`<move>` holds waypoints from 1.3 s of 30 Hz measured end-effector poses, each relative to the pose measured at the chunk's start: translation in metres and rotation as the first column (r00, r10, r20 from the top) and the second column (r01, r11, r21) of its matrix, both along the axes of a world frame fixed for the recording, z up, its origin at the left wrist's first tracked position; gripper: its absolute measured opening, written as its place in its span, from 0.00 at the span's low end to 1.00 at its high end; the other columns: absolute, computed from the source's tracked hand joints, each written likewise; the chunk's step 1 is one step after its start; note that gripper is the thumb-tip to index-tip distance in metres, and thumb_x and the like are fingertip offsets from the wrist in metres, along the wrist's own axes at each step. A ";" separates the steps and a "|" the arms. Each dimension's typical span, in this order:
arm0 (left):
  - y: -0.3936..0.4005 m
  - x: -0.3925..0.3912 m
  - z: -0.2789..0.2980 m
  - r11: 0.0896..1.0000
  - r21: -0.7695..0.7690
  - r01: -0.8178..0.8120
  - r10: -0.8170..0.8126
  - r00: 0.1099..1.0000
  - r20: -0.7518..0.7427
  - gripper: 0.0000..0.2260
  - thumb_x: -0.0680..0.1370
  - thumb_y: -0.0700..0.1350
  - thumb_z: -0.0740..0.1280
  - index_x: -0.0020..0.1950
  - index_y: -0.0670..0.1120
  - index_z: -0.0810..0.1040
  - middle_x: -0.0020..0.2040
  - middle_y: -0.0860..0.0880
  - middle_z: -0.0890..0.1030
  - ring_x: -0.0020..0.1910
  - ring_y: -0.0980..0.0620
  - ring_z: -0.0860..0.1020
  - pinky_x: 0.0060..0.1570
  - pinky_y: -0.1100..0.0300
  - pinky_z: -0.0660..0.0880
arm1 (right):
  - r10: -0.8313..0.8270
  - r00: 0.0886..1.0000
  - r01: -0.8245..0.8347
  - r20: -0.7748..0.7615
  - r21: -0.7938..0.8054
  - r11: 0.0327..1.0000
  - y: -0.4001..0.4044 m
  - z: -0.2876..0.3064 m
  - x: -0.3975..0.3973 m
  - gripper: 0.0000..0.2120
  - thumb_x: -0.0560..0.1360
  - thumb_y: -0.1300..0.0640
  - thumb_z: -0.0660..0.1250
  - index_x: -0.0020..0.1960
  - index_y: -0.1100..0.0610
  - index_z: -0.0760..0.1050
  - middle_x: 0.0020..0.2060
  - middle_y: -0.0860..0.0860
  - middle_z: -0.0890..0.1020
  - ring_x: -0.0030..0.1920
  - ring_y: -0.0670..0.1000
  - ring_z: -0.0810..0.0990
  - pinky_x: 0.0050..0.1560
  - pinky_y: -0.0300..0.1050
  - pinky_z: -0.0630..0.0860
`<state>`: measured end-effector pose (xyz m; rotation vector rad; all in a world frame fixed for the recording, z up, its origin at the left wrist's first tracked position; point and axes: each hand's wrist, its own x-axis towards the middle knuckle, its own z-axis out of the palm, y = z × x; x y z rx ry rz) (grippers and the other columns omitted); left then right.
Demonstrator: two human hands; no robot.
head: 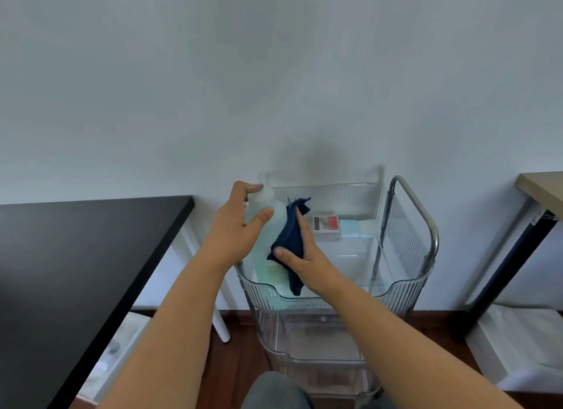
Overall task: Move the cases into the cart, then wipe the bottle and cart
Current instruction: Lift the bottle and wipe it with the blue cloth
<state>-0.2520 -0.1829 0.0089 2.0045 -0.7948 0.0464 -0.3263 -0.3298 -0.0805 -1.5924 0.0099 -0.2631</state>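
Note:
A translucent bottle (275, 225) with pale blue-green liquid is held over the left end of the clear plastic cart (405, 283). My left hand (237, 225) grips the bottle near its white cap. My right hand (301, 256) presses a dark blue cloth (289, 241) against the bottle's side. In the cart's top tray lie a clear case with red contents (326, 224) and a pale blue and yellow case (359, 228), side by side toward the back right.
A black table (76, 271) stands to the left of the cart, with a white leg (221, 323) near it. A wood-topped table (545, 189) with a black leg is at the right. The cart has a metal handle (426, 222) and lower tiers. White boxes sit on the dark wooden floor.

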 end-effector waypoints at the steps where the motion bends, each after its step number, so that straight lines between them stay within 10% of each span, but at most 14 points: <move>1: 0.002 -0.001 0.001 1.000 -0.017 0.022 -0.022 0.999 -0.028 0.14 0.79 0.52 0.68 0.55 0.70 0.66 0.54 0.70 0.74 0.54 0.76 0.71 0.47 0.75 0.68 | 0.019 0.999 -0.019 -0.025 0.002 1.000 -0.002 -0.005 -0.002 0.42 0.67 0.39 0.74 0.71 0.25 0.50 0.70 0.40 0.69 0.67 0.43 0.73 0.69 0.51 0.70; 13: 0.011 -0.003 -0.002 0.990 -0.120 0.068 -0.081 0.991 -0.103 0.15 0.78 0.49 0.69 0.58 0.66 0.70 0.69 0.58 0.73 0.55 0.78 0.71 0.45 0.81 0.69 | -0.019 0.995 -0.004 -0.098 -0.228 0.974 -0.013 -0.003 -0.006 0.42 0.72 0.47 0.73 0.71 0.25 0.48 0.62 0.35 0.73 0.60 0.40 0.77 0.56 0.35 0.76; 19: 0.000 -0.007 -0.003 0.988 -0.030 -0.153 0.155 0.985 0.070 0.16 0.73 0.60 0.71 0.57 0.66 0.69 0.55 0.60 0.77 0.50 0.67 0.75 0.44 0.65 0.73 | -0.135 0.989 0.141 0.065 -0.105 0.984 0.003 0.030 0.000 0.39 0.70 0.41 0.70 0.70 0.23 0.49 0.58 0.18 0.66 0.58 0.28 0.72 0.50 0.25 0.73; 26: -0.026 -0.012 0.001 0.929 0.047 -0.366 0.337 0.894 0.296 0.19 0.74 0.65 0.66 0.58 0.58 0.68 0.50 0.56 0.76 0.43 0.54 0.76 0.34 0.61 0.67 | -0.154 0.985 0.141 -0.071 -0.161 0.977 0.003 -0.013 -0.005 0.45 0.73 0.47 0.71 0.68 0.22 0.39 0.59 0.36 0.75 0.43 0.36 0.80 0.39 0.29 0.76; 31: -0.033 -0.013 0.000 0.886 0.074 -0.457 0.400 0.836 0.374 0.21 0.74 0.67 0.65 0.58 0.55 0.67 0.49 0.54 0.77 0.38 0.52 0.76 0.33 0.61 0.66 | -0.126 0.975 0.081 -0.186 -0.230 0.970 -0.012 -0.017 -0.005 0.46 0.74 0.48 0.71 0.75 0.32 0.40 0.67 0.46 0.73 0.55 0.45 0.78 0.51 0.35 0.76; 39: -0.029 -0.003 0.007 0.882 0.159 -0.443 0.325 0.819 0.473 0.25 0.73 0.70 0.63 0.58 0.54 0.69 0.46 0.54 0.77 0.39 0.53 0.75 0.29 0.62 0.62 | -0.160 0.987 0.159 0.002 -0.072 0.985 -0.014 0.014 0.011 0.43 0.72 0.49 0.73 0.74 0.30 0.48 0.64 0.30 0.66 0.63 0.38 0.71 0.57 0.34 0.73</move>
